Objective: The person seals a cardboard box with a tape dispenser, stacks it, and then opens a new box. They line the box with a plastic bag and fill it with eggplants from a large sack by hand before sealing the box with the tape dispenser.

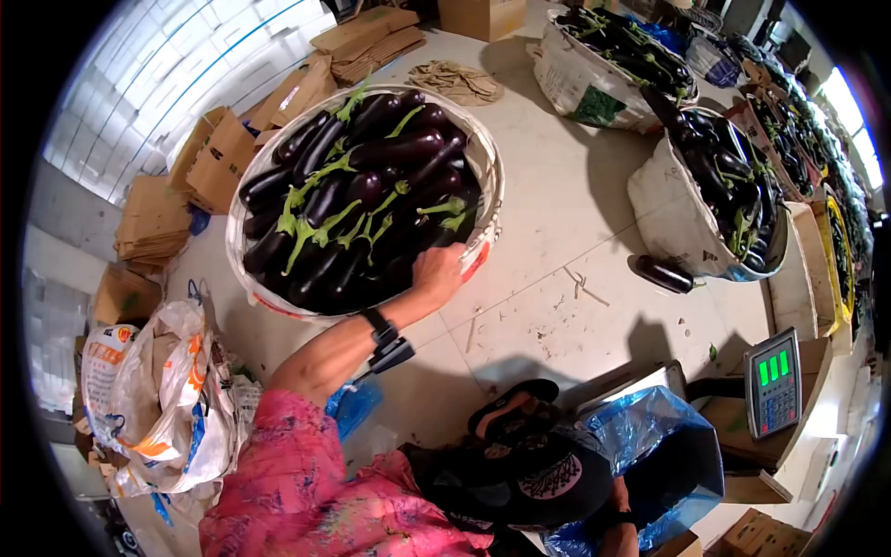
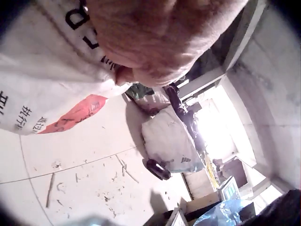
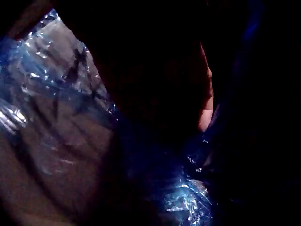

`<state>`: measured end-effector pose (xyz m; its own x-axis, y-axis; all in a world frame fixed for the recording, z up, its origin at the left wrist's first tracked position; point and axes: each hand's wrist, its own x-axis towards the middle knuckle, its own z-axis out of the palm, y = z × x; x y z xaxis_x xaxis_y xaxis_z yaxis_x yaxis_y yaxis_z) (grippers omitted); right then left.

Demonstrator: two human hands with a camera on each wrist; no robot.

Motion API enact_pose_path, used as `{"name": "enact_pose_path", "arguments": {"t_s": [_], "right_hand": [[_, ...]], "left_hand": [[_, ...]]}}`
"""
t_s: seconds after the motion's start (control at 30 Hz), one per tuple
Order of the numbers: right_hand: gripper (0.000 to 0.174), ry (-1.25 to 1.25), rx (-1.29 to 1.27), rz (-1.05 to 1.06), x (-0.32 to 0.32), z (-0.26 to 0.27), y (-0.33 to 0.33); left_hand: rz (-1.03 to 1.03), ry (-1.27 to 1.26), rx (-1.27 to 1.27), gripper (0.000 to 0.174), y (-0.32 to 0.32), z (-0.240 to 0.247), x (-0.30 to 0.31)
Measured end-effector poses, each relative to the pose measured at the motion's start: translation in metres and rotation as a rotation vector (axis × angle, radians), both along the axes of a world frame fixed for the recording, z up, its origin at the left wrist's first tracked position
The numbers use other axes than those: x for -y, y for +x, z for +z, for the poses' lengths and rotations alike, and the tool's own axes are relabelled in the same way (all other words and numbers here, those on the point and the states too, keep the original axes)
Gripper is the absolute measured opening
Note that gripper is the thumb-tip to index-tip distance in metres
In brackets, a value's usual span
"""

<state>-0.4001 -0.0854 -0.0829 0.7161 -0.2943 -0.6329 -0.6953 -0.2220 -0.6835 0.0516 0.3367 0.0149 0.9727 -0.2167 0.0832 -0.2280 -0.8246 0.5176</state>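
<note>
A wide white woven sack point(image 1: 495, 176) full of dark purple eggplants point(image 1: 399, 148) with green stems stands on the floor. My left hand point(image 1: 438, 276) grips its near right rim with curled fingers, and the left wrist view shows that hand point(image 2: 146, 42) against the printed sack wall point(image 2: 42, 70). At the lower right, my right forearm point(image 1: 622, 534) reaches down beside a box lined with blue plastic film point(image 1: 640, 422). Within the dark right wrist view, the right hand point(image 3: 207, 103) is mostly in shadow, with crinkled blue film point(image 3: 188, 200) around it; I cannot tell what it holds.
Two more eggplant sacks point(image 1: 673, 204) stand at the right, with one loose eggplant point(image 1: 663, 274) on the floor. A scale display point(image 1: 773, 382) rises beside the lined box. Flattened cartons point(image 1: 153, 218) and plastic bags point(image 1: 153, 390) lie along the left.
</note>
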Motion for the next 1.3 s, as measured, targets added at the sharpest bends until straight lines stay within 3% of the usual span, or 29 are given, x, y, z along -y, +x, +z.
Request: {"name": "enact_pose_path", "arguments": {"t_s": [0.2, 0.33, 0.47, 0.63, 0.83, 0.9, 0.93, 1.03, 1.13, 1.23, 1.3], "right_hand": [[0.037, -0.008, -0.014, 0.008, 0.0, 0.002, -0.002], [0.036, -0.005, -0.015, 0.006, -0.006, -0.001, -0.008], [0.035, 0.005, -0.01, 0.006, -0.015, -0.006, -0.012], [0.034, 0.01, 0.005, 0.002, -0.027, -0.008, -0.006], [0.034, 0.011, 0.01, 0.005, -0.027, -0.012, 0.003], [0.034, 0.03, 0.02, -0.005, -0.025, -0.012, 0.005], [0.034, 0.038, 0.024, -0.009, -0.025, -0.013, 0.005], [0.034, 0.086, 0.041, -0.043, -0.018, -0.015, 0.002], [0.034, 0.156, 0.063, -0.122, -0.01, -0.015, -0.008], [0.034, 0.359, 0.104, -0.312, 0.005, -0.02, -0.027], [0.034, 0.702, 0.141, -0.567, 0.015, -0.023, -0.041]], "left_hand": [[0.131, -0.03, -0.029, 0.011, 0.059, -0.001, 0.091], [0.113, -0.021, 0.047, 0.019, 0.035, 0.002, 0.121], [0.014, -0.184, 0.09, 0.014, -0.001, 0.001, 0.092], [-0.059, -0.098, 0.037, 0.016, -0.07, 0.007, 0.066], [-0.22, -0.065, 0.111, 0.033, -0.16, 0.015, 0.019], [-0.242, -0.099, 0.121, 0.036, -0.174, 0.021, 0.005], [-0.28, -0.103, 0.136, 0.048, -0.176, 0.022, -0.002], [-0.296, -0.081, 0.07, 0.049, -0.172, 0.037, -0.009], [-0.338, -0.127, 0.072, 0.04, -0.17, 0.046, -0.021], [-0.513, -0.112, 0.099, 0.032, -0.157, 0.056, -0.05], [-0.301, -0.165, 0.083, 0.028, -0.145, 0.051, -0.07]]}}
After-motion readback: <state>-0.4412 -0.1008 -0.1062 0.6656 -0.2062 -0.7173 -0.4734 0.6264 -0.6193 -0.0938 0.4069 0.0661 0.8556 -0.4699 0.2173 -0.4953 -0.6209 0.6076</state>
